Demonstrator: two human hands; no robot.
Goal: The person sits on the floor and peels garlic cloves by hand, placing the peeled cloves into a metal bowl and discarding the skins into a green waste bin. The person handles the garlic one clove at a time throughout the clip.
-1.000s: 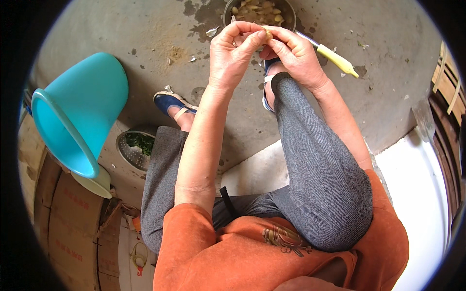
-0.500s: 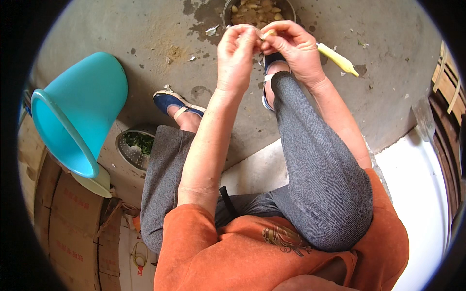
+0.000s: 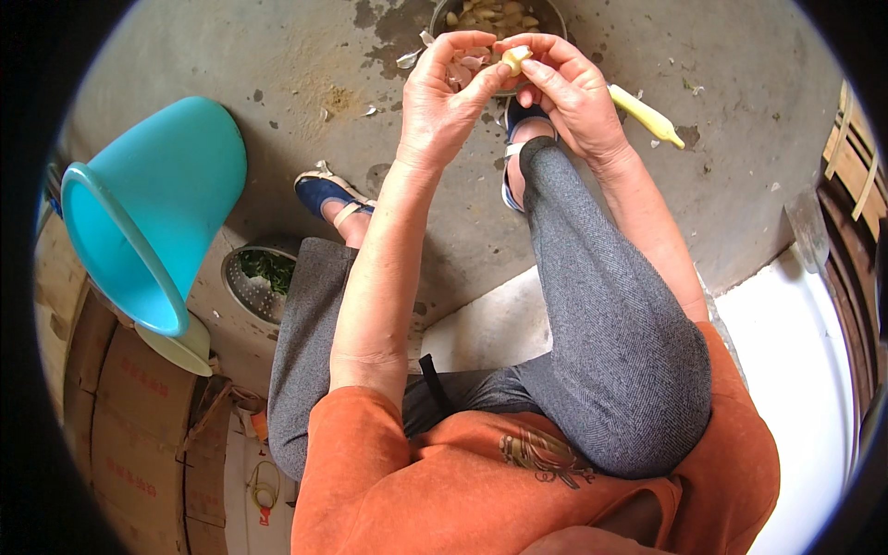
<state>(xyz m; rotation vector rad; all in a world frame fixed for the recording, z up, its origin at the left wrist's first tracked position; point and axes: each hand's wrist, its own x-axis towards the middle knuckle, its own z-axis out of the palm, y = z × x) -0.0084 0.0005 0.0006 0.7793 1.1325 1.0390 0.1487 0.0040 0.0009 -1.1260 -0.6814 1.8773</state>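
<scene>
A pale peeled garlic clove (image 3: 514,59) is between my two hands, above the near edge of a metal bowl (image 3: 561,26). My right hand (image 3: 575,97) pinches it between thumb and forefinger. My left hand (image 3: 437,109) meets it from the other side, the thumb tip against the clove and the forefinger arched over. Pinkish garlic skins (image 3: 465,65) show between the left thumb and forefinger; whether they lie in the hand or in the bowl, I cannot tell. Several garlic cloves (image 3: 495,14) sit in the bowl, which my fingers partly cover.
A yellow-handled tool (image 3: 647,117) lies on the concrete floor (image 3: 731,176) to the right. Left are a turquoise bucket (image 3: 185,176) on its side and a colander (image 3: 242,294) with green leaves. My shoes (image 3: 324,190) flank the space below my hands. Cardboard boxes (image 3: 139,407) stand lower left.
My left hand has shifted slightly left and its fingers have opened from a tight pinch. More of the garlic clove shows, and pinkish skins have come into sight.
</scene>
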